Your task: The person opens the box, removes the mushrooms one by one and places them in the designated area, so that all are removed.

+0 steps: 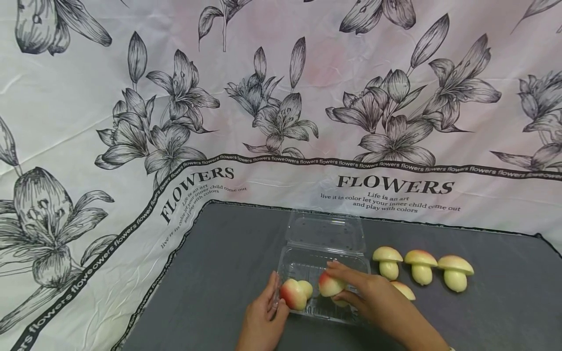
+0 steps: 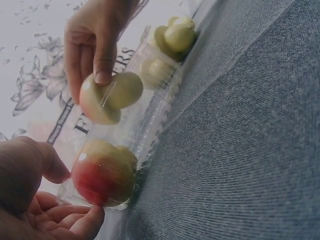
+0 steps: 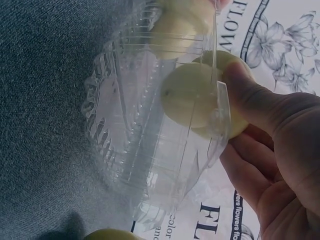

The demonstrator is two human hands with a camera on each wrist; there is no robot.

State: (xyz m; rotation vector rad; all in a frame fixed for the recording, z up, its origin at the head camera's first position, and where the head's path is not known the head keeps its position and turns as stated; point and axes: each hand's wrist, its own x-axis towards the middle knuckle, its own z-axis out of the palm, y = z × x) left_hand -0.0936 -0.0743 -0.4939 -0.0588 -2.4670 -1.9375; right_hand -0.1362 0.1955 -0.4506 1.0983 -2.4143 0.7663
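Observation:
A clear plastic clamshell container (image 1: 325, 317) stands on the grey cloth with its lid (image 1: 325, 233) folded back. My left hand (image 1: 263, 312) grips its left wall between thumb and fingers. Inside, beside that hand, one yellow mushroom with a red-blushed cap (image 1: 295, 294) lies on its side; the left wrist view shows its red cap (image 2: 102, 180) through the plastic. With thumb and fingers, my right hand (image 1: 373, 297) pinches the cap of another mushroom (image 1: 330, 284) over the container's right half. Its rounded stem (image 3: 187, 95) shows through the container wall in the right wrist view.
Right of the container, three mushrooms stand in a row, among them a middle one (image 1: 421, 267). Another mushroom cap (image 1: 403, 290) shows partly behind my right hand. A white flower-printed cloth (image 1: 281, 180) rises behind the grey surface (image 1: 210, 273).

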